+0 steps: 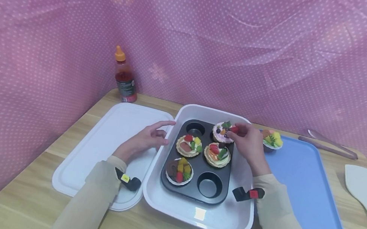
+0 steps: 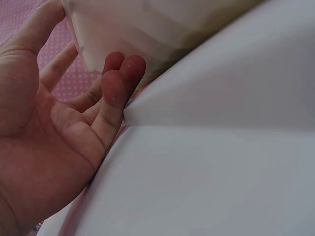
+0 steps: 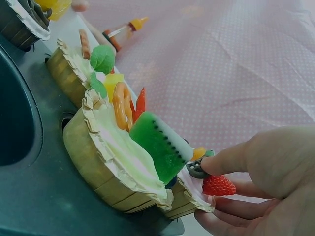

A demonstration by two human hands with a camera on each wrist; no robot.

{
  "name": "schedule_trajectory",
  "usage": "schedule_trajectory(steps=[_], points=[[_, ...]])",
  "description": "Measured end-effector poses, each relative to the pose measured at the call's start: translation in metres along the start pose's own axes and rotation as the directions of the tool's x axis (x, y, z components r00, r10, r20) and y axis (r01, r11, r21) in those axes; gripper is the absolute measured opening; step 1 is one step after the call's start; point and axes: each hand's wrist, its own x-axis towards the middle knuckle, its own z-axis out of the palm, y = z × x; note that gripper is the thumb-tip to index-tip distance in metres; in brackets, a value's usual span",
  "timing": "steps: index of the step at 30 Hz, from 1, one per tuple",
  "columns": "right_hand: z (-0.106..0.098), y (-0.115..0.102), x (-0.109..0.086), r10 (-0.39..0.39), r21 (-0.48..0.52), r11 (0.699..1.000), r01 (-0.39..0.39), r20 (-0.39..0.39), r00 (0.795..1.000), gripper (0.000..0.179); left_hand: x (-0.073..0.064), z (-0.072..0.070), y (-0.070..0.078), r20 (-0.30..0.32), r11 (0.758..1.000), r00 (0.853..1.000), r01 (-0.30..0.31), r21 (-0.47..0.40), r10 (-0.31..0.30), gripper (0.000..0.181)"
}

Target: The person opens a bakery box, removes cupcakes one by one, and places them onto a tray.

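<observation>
Pink-creamed, the tart [image 1: 221, 133] sat at the far-right corner of the muffin tin [image 1: 188, 191], pinched at its edge between thumb and fingers of a person's right hand [image 1: 250, 147]. It looked light but delicate on top, best lifted by its crust [image 3: 180, 205]; the left hand's [image 1: 142, 139] fingers lay apart.

The muffin tin's [image 1: 188, 191] near-right cup [image 1: 209, 187] and far-left cup [image 1: 196, 128] are open from above; tarts [image 1: 217, 155] fill the others, the right hand [image 1: 247, 142] crowds the far-right tart [image 1: 219, 135], and the white bin's wall [image 1: 210, 114] bars low sideways entry.
</observation>
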Motion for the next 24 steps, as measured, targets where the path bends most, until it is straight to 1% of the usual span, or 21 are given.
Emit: schedule_trajectory(steps=[6,15,19,24], points=[[-0.0005,-0.0011,-0.0005,0.022,0.040,0.999,-0.022,-0.010,1.000,0.051,0.0006,0.0000,-0.0002,-0.002,1.000,1.000,0.004,0.007,-0.004,0.068],[-0.0004,-0.0023,-0.0011,0.049,0.088,0.995,-0.045,-0.048,0.998,0.051,-0.0003,-0.0013,-0.0005,-0.004,0.999,0.999,0.034,0.036,-0.034,0.069],[0.0001,-0.0019,-0.0006,0.055,0.097,0.994,-0.049,-0.063,0.996,0.051,-0.0004,-0.0011,-0.0003,-0.003,0.999,1.000,0.027,0.031,-0.027,0.069],[0.0002,-0.0020,-0.0003,0.064,0.113,0.992,-0.056,-0.063,0.996,0.052,-0.0002,-0.0008,-0.0006,-0.001,0.999,1.000,0.019,0.027,-0.019,0.069]])
